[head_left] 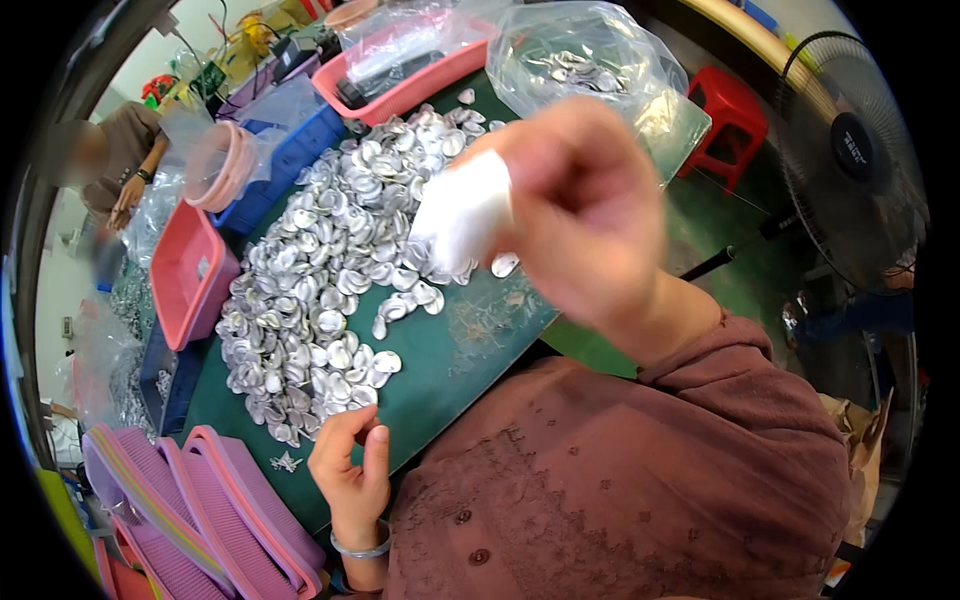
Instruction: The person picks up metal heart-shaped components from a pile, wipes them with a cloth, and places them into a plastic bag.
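Note:
My right hand [590, 215] is raised over the right part of the table, its fingers closed on a white piece [462, 212]. Blur and brightness hide what kind of thing it is. Low at the table's near edge, my left hand [350, 465] is half curled. Its thumb and forefinger are slightly apart, and nothing shows between them. Just beyond it spreads a large heap of silvery, cupped oval pieces [310, 270] on the green tabletop [430, 375]. A few tiny silver bits [286, 462] lie left of my left hand.
Pink trays [188, 280], a blue basket [270, 165] and a clear bag [590, 50] of silvery pieces edge the heap. Purple baskets [215, 500] stand at lower left. A red stool [722, 125] and a fan [850, 150] are at right. Another person [125, 160] is at far left.

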Motion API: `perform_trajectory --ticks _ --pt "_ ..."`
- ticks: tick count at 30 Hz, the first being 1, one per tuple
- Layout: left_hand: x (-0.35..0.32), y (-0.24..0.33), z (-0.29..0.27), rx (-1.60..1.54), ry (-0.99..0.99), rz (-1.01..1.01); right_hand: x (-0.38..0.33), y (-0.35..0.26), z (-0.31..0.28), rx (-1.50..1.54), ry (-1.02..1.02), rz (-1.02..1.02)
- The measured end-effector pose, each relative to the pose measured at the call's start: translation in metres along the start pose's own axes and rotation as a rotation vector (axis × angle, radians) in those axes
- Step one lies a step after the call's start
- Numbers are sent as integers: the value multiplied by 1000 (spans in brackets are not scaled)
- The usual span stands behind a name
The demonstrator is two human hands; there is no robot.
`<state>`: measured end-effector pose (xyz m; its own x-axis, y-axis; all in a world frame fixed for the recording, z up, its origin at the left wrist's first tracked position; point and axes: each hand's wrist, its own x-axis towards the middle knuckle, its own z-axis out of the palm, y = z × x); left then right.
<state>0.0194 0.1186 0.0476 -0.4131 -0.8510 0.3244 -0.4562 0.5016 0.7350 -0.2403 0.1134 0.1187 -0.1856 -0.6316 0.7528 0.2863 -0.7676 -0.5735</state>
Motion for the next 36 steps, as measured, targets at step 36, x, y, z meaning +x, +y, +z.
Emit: perform_trajectory --ticks 36 --pt "27 27 36 118 -213 -65 -8 -60 15 1075 -343 -227"
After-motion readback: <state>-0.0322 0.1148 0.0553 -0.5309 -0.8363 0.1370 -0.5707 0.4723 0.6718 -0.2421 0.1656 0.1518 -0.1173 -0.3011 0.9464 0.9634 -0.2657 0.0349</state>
